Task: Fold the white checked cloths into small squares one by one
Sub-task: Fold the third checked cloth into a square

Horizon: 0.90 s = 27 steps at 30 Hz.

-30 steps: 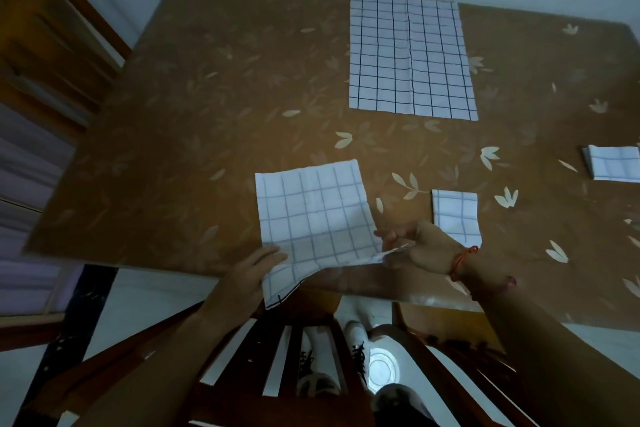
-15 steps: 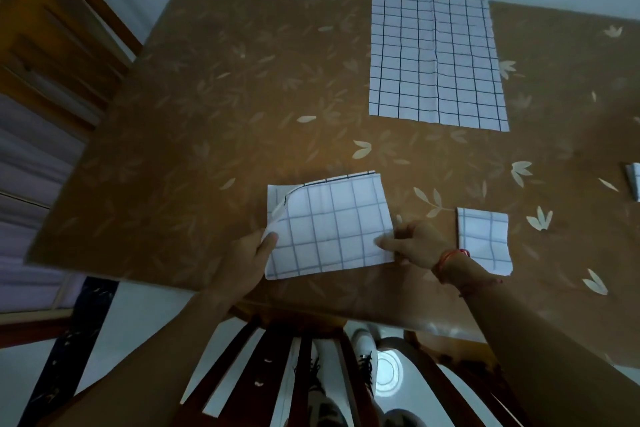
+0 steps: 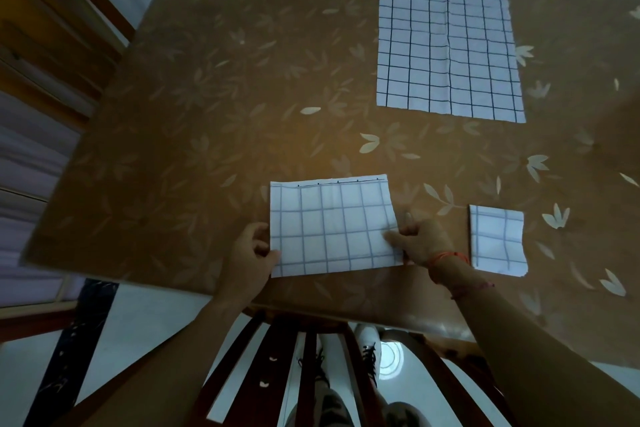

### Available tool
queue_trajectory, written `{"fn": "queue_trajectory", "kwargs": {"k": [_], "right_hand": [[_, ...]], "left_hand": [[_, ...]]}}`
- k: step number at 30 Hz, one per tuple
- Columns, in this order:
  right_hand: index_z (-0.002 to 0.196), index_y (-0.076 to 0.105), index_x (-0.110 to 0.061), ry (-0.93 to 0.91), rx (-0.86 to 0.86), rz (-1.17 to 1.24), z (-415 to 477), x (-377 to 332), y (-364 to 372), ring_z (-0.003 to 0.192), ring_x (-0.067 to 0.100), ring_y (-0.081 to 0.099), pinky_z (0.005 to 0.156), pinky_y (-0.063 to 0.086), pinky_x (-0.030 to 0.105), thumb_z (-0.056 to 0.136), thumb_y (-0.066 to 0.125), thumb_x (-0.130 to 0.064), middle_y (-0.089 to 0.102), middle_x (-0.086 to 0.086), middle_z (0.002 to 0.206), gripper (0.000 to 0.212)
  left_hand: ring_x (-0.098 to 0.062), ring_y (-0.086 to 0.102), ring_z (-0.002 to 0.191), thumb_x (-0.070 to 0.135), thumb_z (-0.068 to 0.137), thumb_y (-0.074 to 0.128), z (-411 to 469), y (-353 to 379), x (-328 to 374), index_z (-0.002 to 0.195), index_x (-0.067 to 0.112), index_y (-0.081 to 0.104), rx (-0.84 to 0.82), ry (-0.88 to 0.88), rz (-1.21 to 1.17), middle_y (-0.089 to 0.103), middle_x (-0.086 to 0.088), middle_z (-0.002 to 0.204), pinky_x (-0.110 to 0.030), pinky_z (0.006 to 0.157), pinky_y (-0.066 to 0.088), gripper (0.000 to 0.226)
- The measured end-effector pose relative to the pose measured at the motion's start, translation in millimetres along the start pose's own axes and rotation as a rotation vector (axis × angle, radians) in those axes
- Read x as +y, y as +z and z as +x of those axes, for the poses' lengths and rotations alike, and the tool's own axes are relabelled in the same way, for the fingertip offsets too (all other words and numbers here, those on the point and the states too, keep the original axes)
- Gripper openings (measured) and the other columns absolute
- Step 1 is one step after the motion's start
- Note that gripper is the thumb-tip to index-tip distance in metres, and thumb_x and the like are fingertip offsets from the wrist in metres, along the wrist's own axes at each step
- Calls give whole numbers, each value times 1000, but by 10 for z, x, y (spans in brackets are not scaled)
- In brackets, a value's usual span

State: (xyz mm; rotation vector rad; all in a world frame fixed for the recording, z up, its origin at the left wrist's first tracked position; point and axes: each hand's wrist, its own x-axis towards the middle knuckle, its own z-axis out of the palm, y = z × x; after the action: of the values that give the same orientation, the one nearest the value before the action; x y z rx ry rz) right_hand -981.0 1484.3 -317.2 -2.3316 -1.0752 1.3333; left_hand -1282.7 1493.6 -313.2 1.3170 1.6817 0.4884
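A white checked cloth [image 3: 332,227], folded in half into a rectangle, lies flat near the table's front edge. My left hand [image 3: 251,255] pinches its lower left edge. My right hand [image 3: 420,241] pinches its lower right edge, thumb on top of the cloth. A small folded square of checked cloth [image 3: 497,239] lies just right of my right hand. A larger unfolded checked cloth [image 3: 448,44] lies flat at the far side of the table.
The brown table [image 3: 207,136] has a leaf pattern. A wooden chair [image 3: 294,350] stands under its front edge, with shoes on the white floor below. Wooden furniture [image 3: 52,28] stands at the left.
The near half of the cloth, hanging over the table edge before, has been brought up and laid over the far half. Both hands now hold the folded rectangle's side edges.
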Motion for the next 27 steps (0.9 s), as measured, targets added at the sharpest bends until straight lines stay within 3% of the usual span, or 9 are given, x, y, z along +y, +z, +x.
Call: {"fn": "queue_trajectory", "kwargs": {"k": [6, 10, 13, 19, 24, 27], "right_hand": [[69, 69, -13, -20, 31, -6, -10, -41, 13, 57, 22, 63, 54, 56, 31, 83, 72, -39, 67, 8, 67, 29], [72, 71, -9, -18, 47, -28, 0, -38, 30, 58, 21, 64, 51, 51, 27, 82, 71, -42, 67, 6, 68, 35], [73, 72, -10, -28, 57, -37, 21, -32, 41, 56, 19, 61, 49, 48, 25, 82, 71, -42, 65, 3, 67, 34], [67, 68, -14, -30, 78, -34, 26, -56, 50, 52, 17, 58, 46, 44, 22, 83, 70, -41, 62, 1, 61, 32], [66, 68, -14, -40, 105, -53, 50, -48, 63, 52, 15, 56, 47, 39, 20, 83, 71, -41, 59, -1, 57, 32], [69, 69, -13, -40, 114, -52, 66, -38, 70, 54, 15, 57, 48, 41, 20, 82, 72, -42, 60, 0, 59, 32]], "left_hand": [[-7, 55, 82, 14, 88, 64, -33, 42, -61, 116, 27, 53, 69, 163, 134, 59, 8, 92, -20, 66, 45, 33], [-16, 47, 112, 8, 88, 63, 12, 46, -158, 128, 10, 54, 110, 459, 408, 53, -5, 123, -30, 93, 46, 41], [-25, 44, 128, 16, 93, 47, 93, 47, -211, 133, 1, 51, 77, 679, 621, 49, -16, 139, -34, 104, 38, 43], [-24, 30, 142, 35, 103, 12, 200, 33, -287, 143, 4, 40, -60, 645, 825, 34, -14, 153, -39, 108, 33, 58], [-24, 23, 145, 31, 97, 29, 221, 27, -315, 146, 6, 35, -124, 588, 886, 27, -12, 156, -49, 108, 36, 55], [-26, 19, 146, 34, 96, 29, 230, 14, -314, 148, 9, 31, -154, 559, 905, 22, -12, 158, -51, 110, 33, 58]]}}
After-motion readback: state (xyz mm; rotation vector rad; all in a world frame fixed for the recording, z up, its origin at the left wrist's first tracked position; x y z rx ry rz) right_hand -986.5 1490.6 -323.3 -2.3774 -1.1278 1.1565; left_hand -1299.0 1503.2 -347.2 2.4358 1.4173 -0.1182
